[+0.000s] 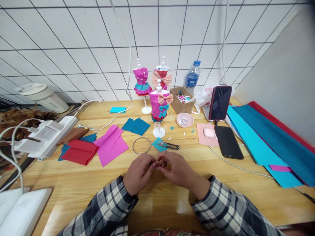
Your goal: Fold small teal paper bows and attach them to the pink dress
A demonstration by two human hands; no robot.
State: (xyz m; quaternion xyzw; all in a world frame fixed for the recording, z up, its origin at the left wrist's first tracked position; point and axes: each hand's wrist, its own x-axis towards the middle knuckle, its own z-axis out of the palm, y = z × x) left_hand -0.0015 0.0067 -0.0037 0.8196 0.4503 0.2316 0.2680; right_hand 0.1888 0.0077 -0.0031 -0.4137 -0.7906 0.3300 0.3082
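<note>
Left hand (139, 173): its grip is closed, thumb and forefinger pinched at a tiny piece (156, 163).
Right hand (177, 170): its grip is closed too, fingertips meeting the left ones at the same spot.
Tiny piece: between the two sets of fingertips, above the near part of the bench (157, 203) (too small and too covered to identify).
Pinch work: the step in hand looks like fine two-handed handling, perhaps shaping or joining; which of these, I cannot tell.
Next move: probably calls for a steady pinch and small finger motions, since so little of the piece sticks out to hold.
Snips (173, 146): just beyond the fingers, blades over a teal scrap (157, 143), within easy reach should a trim be needed.
Ring (133, 146): lying flat, left of the scrap.
Nearest form (158, 98): upright behind the snips, dressed in pink with bows.
Bowl (185, 124): to its right, holding small shiny bits.
</note>
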